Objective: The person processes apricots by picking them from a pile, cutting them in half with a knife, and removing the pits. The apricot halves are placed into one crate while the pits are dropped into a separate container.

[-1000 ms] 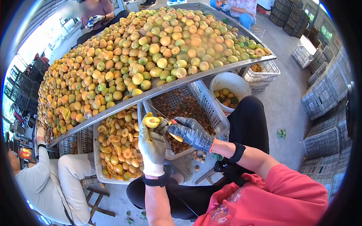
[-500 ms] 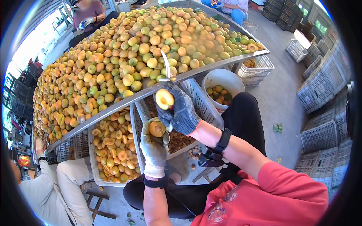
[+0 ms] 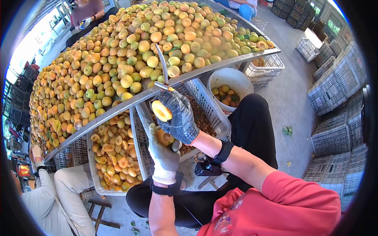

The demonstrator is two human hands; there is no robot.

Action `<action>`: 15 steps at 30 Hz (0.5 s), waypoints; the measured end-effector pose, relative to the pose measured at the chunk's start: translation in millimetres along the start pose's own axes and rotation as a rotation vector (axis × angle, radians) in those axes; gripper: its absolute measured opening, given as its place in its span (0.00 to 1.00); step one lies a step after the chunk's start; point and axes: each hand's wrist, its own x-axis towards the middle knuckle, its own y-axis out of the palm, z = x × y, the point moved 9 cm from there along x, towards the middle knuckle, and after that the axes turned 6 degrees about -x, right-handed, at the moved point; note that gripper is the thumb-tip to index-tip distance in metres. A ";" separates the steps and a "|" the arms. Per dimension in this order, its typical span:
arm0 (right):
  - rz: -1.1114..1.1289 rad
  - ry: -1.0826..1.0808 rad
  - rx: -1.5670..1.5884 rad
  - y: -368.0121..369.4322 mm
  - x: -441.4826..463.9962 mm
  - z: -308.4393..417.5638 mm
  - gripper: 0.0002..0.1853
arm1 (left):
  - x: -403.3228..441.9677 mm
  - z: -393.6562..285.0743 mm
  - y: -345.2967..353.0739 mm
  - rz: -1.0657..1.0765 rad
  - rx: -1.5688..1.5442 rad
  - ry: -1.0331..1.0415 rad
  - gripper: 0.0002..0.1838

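My right hand (image 3: pixel 177 118), in a dark grey knit glove, is closed round a curved knife (image 3: pixel 162 65); its blade points up past the table edge and its handle is mostly hidden. Against the same glove shows a cut apricot half (image 3: pixel 162 111), its pale orange flesh outward. My left hand (image 3: pixel 163 151), in a whitish coated glove, grips another apricot piece (image 3: pixel 165 137) just below, partly hidden by the right hand. Both hands are close together over a crate (image 3: pixel 214 112) with brown pits, beside a crate (image 3: pixel 106 192) of apricot halves.
A metal-edged table (image 3: pixel 118 109) heaped with whole apricots (image 3: pixel 126 80) lies ahead. A white bucket (image 3: pixel 244 80) with some fruit stands right of the pit crate. Stacked crates (image 3: pixel 332 137) line the right side. Another person (image 3: pixel 43 196) sits at left; others are across the table.
My right hand has moved slightly left and down with the knife and apricot half, now overlapping the piece in my left hand. The whole view has shifted a little.
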 end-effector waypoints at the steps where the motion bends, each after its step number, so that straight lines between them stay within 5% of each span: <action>1: 0.105 0.041 0.047 9.7 -11.0 -6.8 0.24 | 2.2 3.3 -2.1 -0.016 -0.014 -0.044 0.18; 2: 0.210 0.083 0.094 18.6 -14.9 -9.3 0.30 | 0.8 2.2 2.2 -0.018 -0.014 -0.044 0.18; 4: 0.141 0.011 0.035 17.8 -14.0 -3.7 0.24 | -7.1 -7.8 9.0 -0.118 0.093 0.019 0.18; 6: 0.195 0.809 1.102 52.8 -31.5 -38.6 0.13 | -7.7 -11.6 15.5 -0.121 0.123 0.024 0.18; 7: 0.150 0.885 1.323 54.2 -31.9 -32.4 0.07 | -7.6 -12.4 16.0 -0.126 0.153 0.027 0.18; 8: 0.148 0.887 1.323 53.6 -32.3 -30.5 0.07 | -7.7 -9.8 11.9 -0.126 0.155 0.025 0.18; 10: 0.128 0.734 0.971 40.0 -26.7 -31.5 0.09 | -13.7 -30.7 29.7 0.053 0.837 0.465 0.14; 11: 0.079 0.862 1.347 52.4 -34.1 -32.2 0.13 | -9.8 -28.7 25.7 0.053 0.835 0.464 0.14; 12: 0.082 0.863 1.347 52.1 -34.2 -38.6 0.13 | 0.9 -17.3 2.8 -0.048 0.501 0.257 0.13; 13: 0.036 0.456 0.599 18.6 -15.1 -39.1 0.14 | 5.5 0.5 -15.8 -0.146 0.167 0.050 0.17; 14: -0.009 0.033 -0.140 3.9 -7.3 -12.3 0.17 | 6.1 1.2 -20.9 -0.148 0.166 0.052 0.17; 15: 0.077 0.424 0.345 25.8 -22.9 -48.2 0.21 | -1.6 -26.4 -5.4 -0.049 0.698 0.419 0.22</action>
